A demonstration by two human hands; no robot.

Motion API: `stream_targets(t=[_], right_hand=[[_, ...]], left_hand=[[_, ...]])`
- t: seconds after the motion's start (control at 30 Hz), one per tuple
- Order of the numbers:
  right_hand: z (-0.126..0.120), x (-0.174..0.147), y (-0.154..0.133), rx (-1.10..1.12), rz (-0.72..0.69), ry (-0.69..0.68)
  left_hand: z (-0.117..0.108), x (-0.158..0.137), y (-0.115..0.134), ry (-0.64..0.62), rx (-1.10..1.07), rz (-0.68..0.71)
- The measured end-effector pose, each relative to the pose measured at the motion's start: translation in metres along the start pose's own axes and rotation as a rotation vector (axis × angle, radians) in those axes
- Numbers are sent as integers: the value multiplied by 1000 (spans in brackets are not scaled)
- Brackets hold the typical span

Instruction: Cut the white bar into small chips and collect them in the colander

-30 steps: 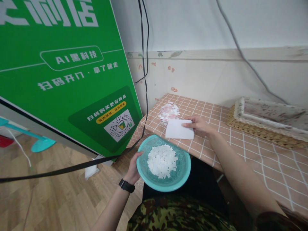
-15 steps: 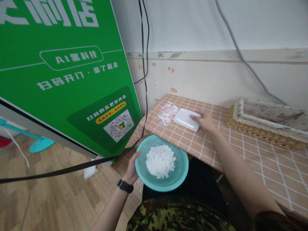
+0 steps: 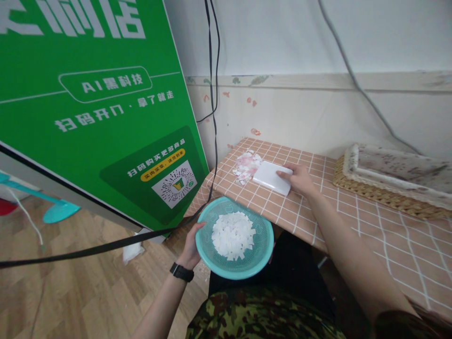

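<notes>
Along the wall runs a checked counter. The right hand holds a white board beside loose scraps; the left hand grips a basket. Gathering, seemingly; next calls for sweeping scraps basketward.

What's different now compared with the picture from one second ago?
The glossy white rectangular piece in the right grip has shifted right and slightly back across the brown-and-white checked tablecloth. The round turquoise plastic strainer in the left grip has drifted slightly left. Nothing was taken hold of or let go. The pink-and-white scrap pile stayed put.
</notes>
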State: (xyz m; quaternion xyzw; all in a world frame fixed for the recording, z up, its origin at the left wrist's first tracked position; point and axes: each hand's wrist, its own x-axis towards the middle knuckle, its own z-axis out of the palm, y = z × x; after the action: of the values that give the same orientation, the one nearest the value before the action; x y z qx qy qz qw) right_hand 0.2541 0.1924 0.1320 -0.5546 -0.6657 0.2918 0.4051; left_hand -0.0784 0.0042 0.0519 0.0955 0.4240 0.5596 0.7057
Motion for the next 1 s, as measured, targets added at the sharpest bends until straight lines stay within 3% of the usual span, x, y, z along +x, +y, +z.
stream_targets(t=[0.1,0.3,0.6,1.0], right_hand=[[2,-1,0,50,2,-31],[-6,2,2,-23,-14,96],[7,-4,-3,-24,-70,-25],[28,-11,0,190,70,-143]], left_hand=[[0,0,0,-12,4,0],[0,-1,1,-7,0,-4],[0,0,0,35,6,26],[-7,3,3,57,-32,23]])
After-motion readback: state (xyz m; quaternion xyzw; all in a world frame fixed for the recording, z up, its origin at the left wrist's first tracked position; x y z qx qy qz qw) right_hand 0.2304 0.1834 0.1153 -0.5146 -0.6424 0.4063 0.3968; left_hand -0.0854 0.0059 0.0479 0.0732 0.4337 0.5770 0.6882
